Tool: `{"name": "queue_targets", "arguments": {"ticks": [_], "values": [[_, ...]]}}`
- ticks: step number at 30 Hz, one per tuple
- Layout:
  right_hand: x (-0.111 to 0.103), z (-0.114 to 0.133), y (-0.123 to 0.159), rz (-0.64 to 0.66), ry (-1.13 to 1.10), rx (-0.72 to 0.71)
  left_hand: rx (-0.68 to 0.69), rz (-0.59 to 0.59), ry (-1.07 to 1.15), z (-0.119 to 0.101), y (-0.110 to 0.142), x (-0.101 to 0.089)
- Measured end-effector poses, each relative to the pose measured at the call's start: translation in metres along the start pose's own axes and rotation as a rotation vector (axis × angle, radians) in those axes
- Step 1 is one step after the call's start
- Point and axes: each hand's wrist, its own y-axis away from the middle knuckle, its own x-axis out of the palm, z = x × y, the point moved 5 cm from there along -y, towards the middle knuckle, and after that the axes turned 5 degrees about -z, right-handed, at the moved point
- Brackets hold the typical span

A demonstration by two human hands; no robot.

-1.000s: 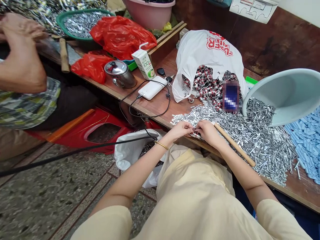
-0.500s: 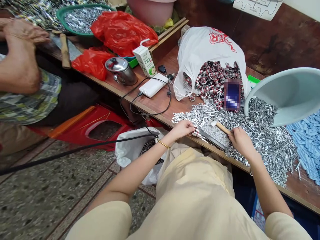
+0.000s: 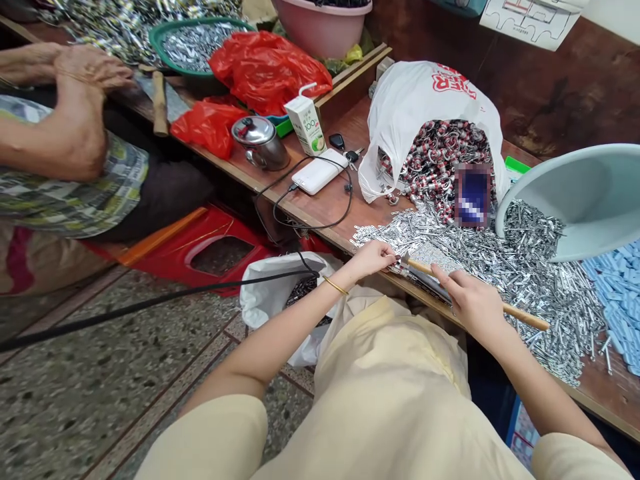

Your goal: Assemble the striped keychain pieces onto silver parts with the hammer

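My right hand is wrapped round the wooden handle of a hammer, forefinger stretched along the handle. The hammer's head lies low, right by the fingertips of my left hand. That hand is closed in a pinch at the left end of a grey metal bar along the table's front edge. Whatever is between its fingertips is small, dark and too hidden to name. Small silvery metal parts lie heaped behind and to the right of the bar.
A white plastic bag spills red-and-silver ringed pieces. A tipped grey tub and blue strips lie right. A power bank, metal mug and drink carton stand left. Another person's arm rests far left.
My right hand has taken up the hammer further along its handle and moved it left, its head now at my left fingertips. My left hand keeps its pinch. The view has shifted slightly.
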Motion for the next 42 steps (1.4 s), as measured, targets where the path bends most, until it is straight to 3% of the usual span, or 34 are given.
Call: {"name": "queue_targets", "arguments": {"ticks": [8,16,21,27,32,42], "values": [[-0.004,0.003,0.001,-0.058,0.083,-0.006,0.012,0.014,-0.053,0.0,0.0,0.001],[-0.007,0.004,0.0,-0.04,0.119,-0.004,0.012,0.01,-0.02,-0.003,0.001,0.002],[0.001,0.011,-0.001,0.059,0.154,-0.039,0.013,0.004,0.013,-0.003,0.003,0.001],[-0.004,0.008,-0.003,0.045,0.121,-0.002,0.002,0.077,0.142,-0.005,0.008,0.003],[-0.011,0.004,-0.002,-0.036,0.111,0.041,0.063,0.01,0.057,-0.006,0.007,0.003],[-0.003,0.004,-0.003,0.038,0.08,0.059,0.076,0.011,0.027,-0.007,0.005,0.004]]}}
